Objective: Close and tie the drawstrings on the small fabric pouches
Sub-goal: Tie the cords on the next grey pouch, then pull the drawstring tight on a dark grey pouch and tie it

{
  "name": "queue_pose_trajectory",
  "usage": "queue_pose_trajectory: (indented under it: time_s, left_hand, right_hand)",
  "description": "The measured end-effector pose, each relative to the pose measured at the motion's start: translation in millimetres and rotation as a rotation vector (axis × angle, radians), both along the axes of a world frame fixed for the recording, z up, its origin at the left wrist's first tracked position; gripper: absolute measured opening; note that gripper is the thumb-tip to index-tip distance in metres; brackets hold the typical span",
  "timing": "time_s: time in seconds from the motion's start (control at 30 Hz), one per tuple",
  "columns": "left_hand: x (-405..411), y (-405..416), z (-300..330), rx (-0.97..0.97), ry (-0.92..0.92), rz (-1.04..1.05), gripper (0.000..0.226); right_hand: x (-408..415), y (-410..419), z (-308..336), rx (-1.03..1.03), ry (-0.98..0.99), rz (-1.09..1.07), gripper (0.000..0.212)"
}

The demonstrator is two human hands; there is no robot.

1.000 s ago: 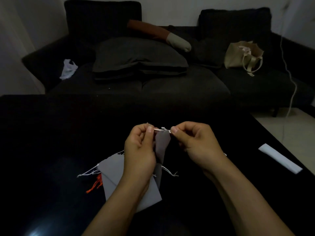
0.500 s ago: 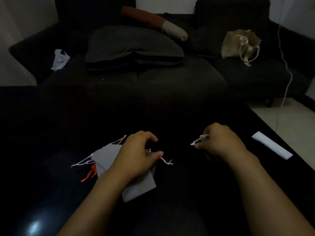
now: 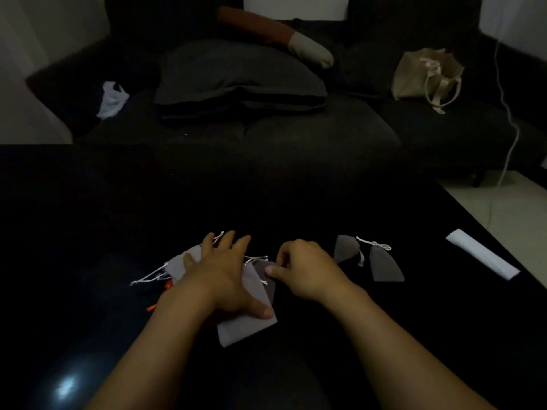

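Observation:
A pile of light grey pouches with loose white drawstrings lies on the black table. My left hand presses flat on the pile, fingers spread. A darker grey pouch sticks out at the pile's right edge. My right hand pinches its top between thumb and curled forefinger. To the right lie two dark grey pouches, one beside the other, with their necks drawn in and white cords trailing. An orange cord shows under the pile.
A white folded strip lies near the table's right edge. Behind the table stands a dark sofa with a cushion, a beige tote bag and a white plastic bag. A white cable hangs at the right.
The pouch both hands held up by its cord now lies at the right. My right hand came back to the pile, and my left hand dropped flat onto it.

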State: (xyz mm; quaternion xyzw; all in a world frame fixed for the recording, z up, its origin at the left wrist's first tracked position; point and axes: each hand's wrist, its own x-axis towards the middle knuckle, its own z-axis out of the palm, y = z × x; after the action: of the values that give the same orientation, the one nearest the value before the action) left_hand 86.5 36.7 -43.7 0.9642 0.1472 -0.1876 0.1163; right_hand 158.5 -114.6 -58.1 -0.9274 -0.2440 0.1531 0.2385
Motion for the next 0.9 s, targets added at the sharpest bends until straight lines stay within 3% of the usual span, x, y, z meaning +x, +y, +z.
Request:
queue_pose_trajectory:
  time_s: [0.17, 0.33, 0.4, 0.5, 0.57, 0.67, 0.77, 0.9]
  left_hand:
    - [-1, 4, -4, 0.007, -0.004, 0.017, 0.130]
    - [-12, 18, 7, -0.041, -0.128, 0.056, 0.121]
    - [-17, 20, 20, -0.268, -0.249, 0.095, 0.107]
    - [-24, 17, 55, -0.835, -0.379, 0.171, 0.061]
    - [-26, 12, 68, -1.079, -0.433, 0.183, 0.040]
    - [-25, -2, 69, -1.234, -0.616, 0.268, 0.026]
    - [-16, -13, 61, -1.262, -0.768, 0.359, 0.022]
    - [-3, -18, 64, -1.365, -0.869, 0.462, 0.019]
  right_hand:
    - [6, 9, -2, 0.072, 0.053, -0.091, 0.016]
    - [16, 4, 25, 0.399, 0.015, -0.292, 0.013]
    - [11, 2, 43, 0.587, 0.096, -0.282, 0.011]
    - [-5, -4, 75, 0.792, 0.276, -0.190, 0.017]
    - [-16, -9, 90, 0.873, 0.356, -0.115, 0.018]
    - [-25, -11, 99, 0.912, 0.339, -0.055, 0.018]
    - [-21, -13, 100, 0.885, 0.284, -0.008, 0.017]
    - [-11, -21, 101, 0.802, 0.270, -0.041, 0.013]
